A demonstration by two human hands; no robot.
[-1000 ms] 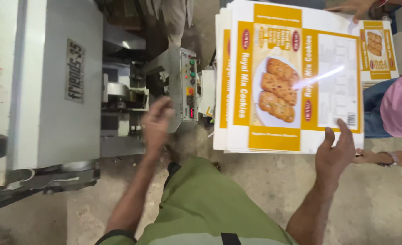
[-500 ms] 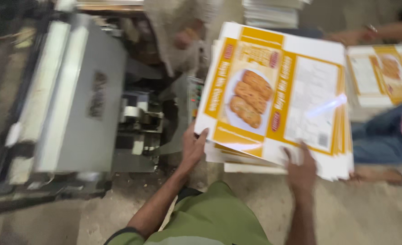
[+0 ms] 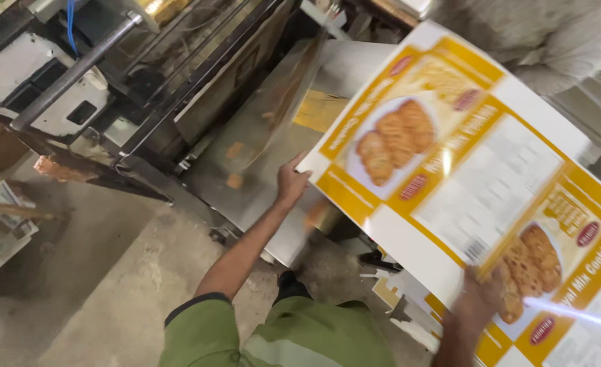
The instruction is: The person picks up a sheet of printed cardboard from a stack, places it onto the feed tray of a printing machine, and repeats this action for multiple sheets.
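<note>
**Printed carton sheet lifted and held beside the press**

A large, flat, glossy cardboard sheet printed in yellow and white with pictures of biscuits (image 3: 470, 183) is held in the air, tilted, between the person's two hands. The left hand (image 3: 291, 182) is closed on the sheet's lower left corner, thumb and fingers pinching the edge. The right hand (image 3: 480, 299) is laid against the sheet's near edge further right; it is blurred, so whether it grips or only steadies the sheet cannot be told.

The sheet is judged to be already picked up and in transit: it rests on nothing and lies partly over the slanted grey metal feed table (image 3: 273, 136) of the dark printing or stamping machine (image 3: 171, 75). It has not been laid flat on that table, so placing is judged still to be done. More printed sheets of the same kind (image 3: 572, 340) are seen below and to the right, their number unclear. Another person in pale grey cloth (image 3: 531, 34) is at the upper right, apart from the sheet.
</note>
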